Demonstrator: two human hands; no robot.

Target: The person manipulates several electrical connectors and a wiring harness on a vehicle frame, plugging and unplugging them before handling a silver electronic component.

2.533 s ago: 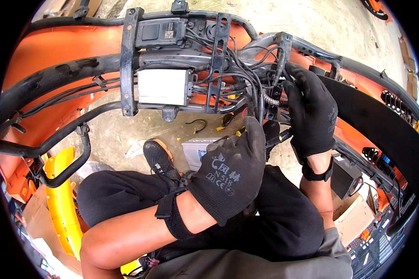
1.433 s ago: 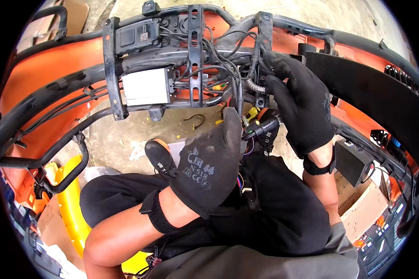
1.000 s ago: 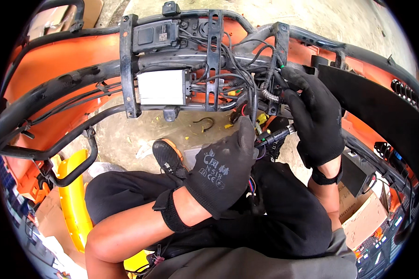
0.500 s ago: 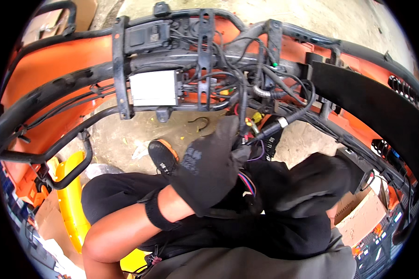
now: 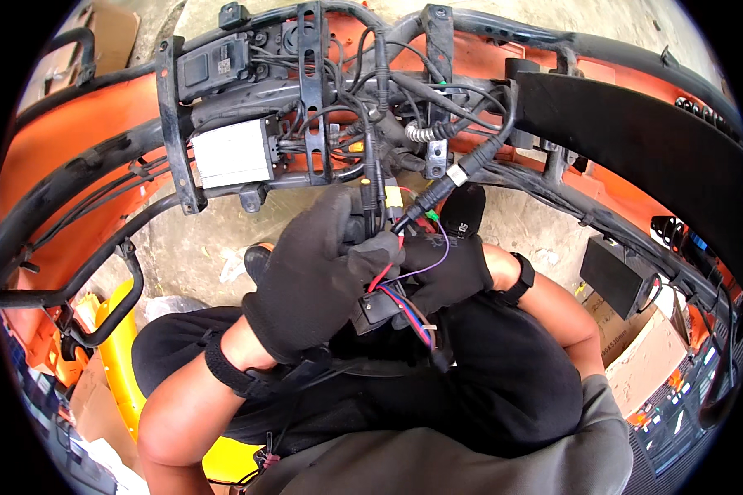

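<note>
Both my hands wear black gloves and meet below the frame's middle. My left hand [image 5: 305, 276] is closed, thumb and fingers pinched around thin wires at the end of a black cable [image 5: 425, 202] with a white band. Facing it, my right hand [image 5: 450, 268] is closed around the same wires, its fingertips partly hidden. Just beneath the hands sits a small black box [image 5: 376, 312] with red, blue and brown wires [image 5: 417, 320]. A purple wire [image 5: 437, 262] loops over my right glove, near a green connector [image 5: 432, 216] and a yellow connector [image 5: 394, 196].
A black tubular frame [image 5: 132, 148] with orange panels [image 5: 74, 157] spans the view ahead. It carries a silver box [image 5: 233, 154], tangled cables and a long black plate [image 5: 627, 132]. A yellow panel [image 5: 117, 355] lies left; a cardboard box [image 5: 648, 359] stands right.
My right hand has come from the right, beside my lap, to the wires at my left hand. The black box now shows below the hands. The frame appears shifted left in view.
</note>
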